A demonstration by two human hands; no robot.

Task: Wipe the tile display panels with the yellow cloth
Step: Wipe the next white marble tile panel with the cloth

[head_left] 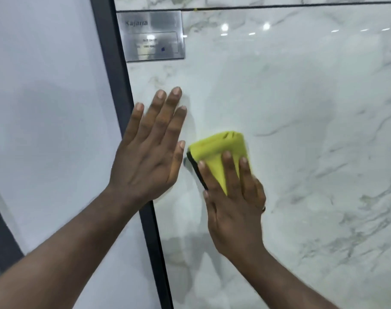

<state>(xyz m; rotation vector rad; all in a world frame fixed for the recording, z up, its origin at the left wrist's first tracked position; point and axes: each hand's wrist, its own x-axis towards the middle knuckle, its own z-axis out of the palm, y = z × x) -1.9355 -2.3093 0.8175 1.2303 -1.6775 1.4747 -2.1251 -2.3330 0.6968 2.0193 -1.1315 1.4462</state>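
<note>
Right hand (232, 204), fingers straight and slightly apart, pressing flat on a folded yellow cloth (217, 148) against the marble-patterned tile panel (301, 108); the thumb lies along the cloth's black edge (195, 168), and a dark ring (263, 208) shows on one finger. The cloth sits in the left-centre part of the panel, its lower half covered by the fingers. Its long axis follows the fingers, running up the panel and leaning slightly left, with the rounded folded end uppermost. Left hand (145, 161), just beside the cloth and apart from it, spread open with straight fingers pointing upward; its palm overlaps the dark frame strip (114, 63), and its fingertips reach over the marble surface. The frame strip separates the marble panel from a plain white panel (45, 108) to the left. A metallic label plate (152, 36), its print blurred, is fixed at the marble panel's upper left corner. A thin dark joint line (279, 6) crosses above it. Ceiling lights are reflected in the glossy tile.
</note>
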